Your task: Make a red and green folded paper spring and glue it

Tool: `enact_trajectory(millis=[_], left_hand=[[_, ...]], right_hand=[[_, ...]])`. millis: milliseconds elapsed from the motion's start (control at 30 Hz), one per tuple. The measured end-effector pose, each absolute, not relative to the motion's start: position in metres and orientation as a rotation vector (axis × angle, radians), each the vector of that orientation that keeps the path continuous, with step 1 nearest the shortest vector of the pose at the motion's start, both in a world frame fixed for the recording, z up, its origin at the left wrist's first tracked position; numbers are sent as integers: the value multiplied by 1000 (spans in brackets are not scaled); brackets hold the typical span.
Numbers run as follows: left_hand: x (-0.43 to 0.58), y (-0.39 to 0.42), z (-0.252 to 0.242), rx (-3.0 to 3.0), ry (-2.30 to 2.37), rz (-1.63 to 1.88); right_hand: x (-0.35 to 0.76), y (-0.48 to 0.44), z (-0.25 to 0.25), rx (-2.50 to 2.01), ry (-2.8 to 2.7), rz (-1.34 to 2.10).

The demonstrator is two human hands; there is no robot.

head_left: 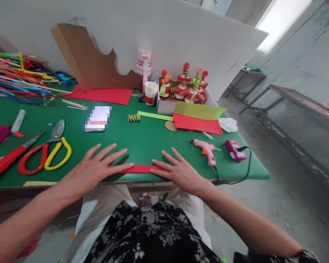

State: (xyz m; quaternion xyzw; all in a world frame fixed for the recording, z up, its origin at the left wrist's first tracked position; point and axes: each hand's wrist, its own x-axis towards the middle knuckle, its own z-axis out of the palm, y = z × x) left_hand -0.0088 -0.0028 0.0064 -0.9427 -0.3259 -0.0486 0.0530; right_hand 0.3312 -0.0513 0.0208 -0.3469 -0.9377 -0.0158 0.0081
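A narrow red paper strip (142, 169) lies flat along the front edge of the green tabletop (142, 146). My left hand (98, 164) rests over its left end, fingers spread and the thumb along the strip. Over the right end is my right hand (178, 168), also with fingers spread. Both hands are open, pressing or resting on the paper rather than gripping it. Behind them sit a small folded paper spring (134, 118) and a light green strip (155, 115). To the right of my right hand lies a pink glue gun (207, 149).
Scissors with red and yellow handles (56, 146) and a red-handled cutter (13, 155) lie left. A phone (98, 118), paper cups (150, 93) and a box (168, 107) of paper figures stand behind. A purple power block (236, 150) with a cord is right.
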Motion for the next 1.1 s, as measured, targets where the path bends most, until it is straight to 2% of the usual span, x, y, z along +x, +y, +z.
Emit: enact_trajectory(millis=[233,767,900,1100], left_hand=[[23,-39,11,-2856,-940,-492],[74,-62,-13,-2736,-955,-639],[77,-62,-13,-2722,-977,-657],[78,-63,-14,-2741,-1024,-704]], right_hand=[[332,-51,14,-1025,-2918,-173],[329,-53,13,-1084,-2849,-99],[333,-57,16,-1195,-2853,-96],[321,-91,11,-1442,-2558,-113]])
